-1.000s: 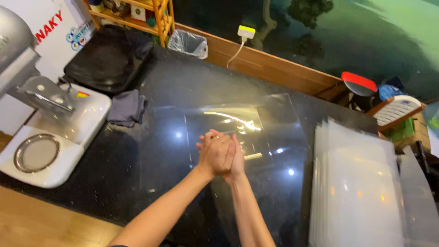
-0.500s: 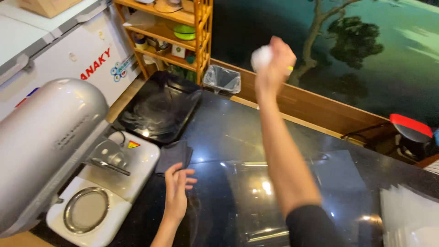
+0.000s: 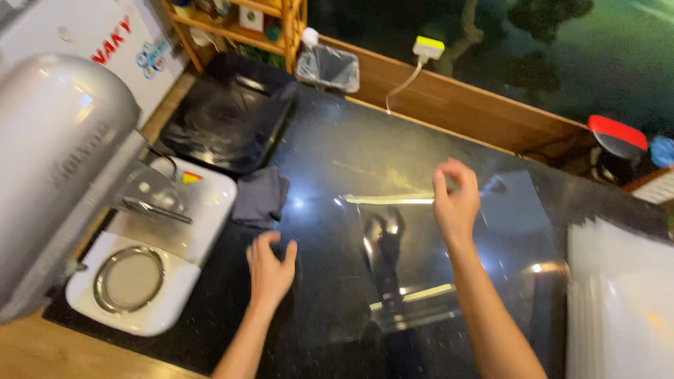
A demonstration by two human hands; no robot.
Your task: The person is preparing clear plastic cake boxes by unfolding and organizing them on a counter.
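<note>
My left hand (image 3: 270, 270) hovers low over the black countertop (image 3: 330, 140) with fingers spread and nothing in it, just below a grey cloth (image 3: 260, 196). My right hand (image 3: 456, 200) is raised above a clear plastic sheet (image 3: 421, 274) lying flat on the counter; its fingers are loosely curled and I see nothing in it. A small white wad (image 3: 309, 36) shows by the rim of a lined waste bin (image 3: 328, 68) at the counter's far edge.
A silver stand mixer (image 3: 63, 175) on a white base (image 3: 140, 281) fills the left side. A black tray (image 3: 225, 119) sits behind the cloth. A stack of clear sheets (image 3: 621, 302) lies at the right. A wooden shelf (image 3: 267, 21), a wooden ledge (image 3: 477, 105) and a red stool (image 3: 618, 135) stand beyond.
My right arm has come down from a raised position and no longer holds the white wad, which now shows near the bin. Earlier both hands were pressed together over the sheet.
</note>
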